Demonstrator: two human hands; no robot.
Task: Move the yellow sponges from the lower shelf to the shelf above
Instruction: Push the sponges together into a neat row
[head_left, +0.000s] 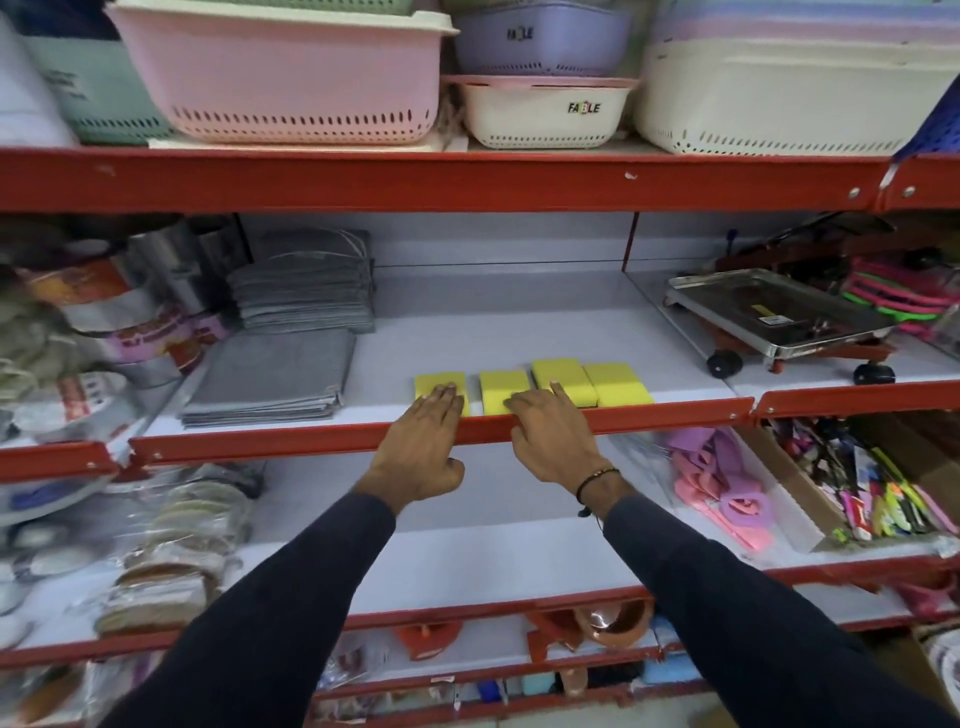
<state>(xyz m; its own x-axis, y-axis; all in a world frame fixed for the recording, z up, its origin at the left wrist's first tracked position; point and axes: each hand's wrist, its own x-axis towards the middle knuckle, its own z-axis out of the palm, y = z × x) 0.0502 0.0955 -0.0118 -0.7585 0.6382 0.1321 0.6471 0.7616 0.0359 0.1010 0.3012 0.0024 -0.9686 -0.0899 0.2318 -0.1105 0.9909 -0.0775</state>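
Note:
Several yellow sponges lie in a row near the front edge of the middle shelf (519, 332). My left hand (423, 441) reaches over the red shelf lip, with its fingertips flat on the leftmost sponge (434, 385). My right hand (553, 436) has its fingers on the second sponge (503, 387). Two more sponges (558, 375) (618, 383) sit just to the right, untouched. Neither hand grips a sponge; the fingers are spread and lie on top. The shelf below (467, 551), between my forearms, shows bare white board with no sponge visible.
Folded grey cloths (275, 376) lie left of the sponges, with a taller stack (304, 291) behind. A steel tray on wheels (774, 317) stands to the right. Pink (280, 78) and cream baskets (540, 114) fill the top shelf. Packaged goods crowd the left side.

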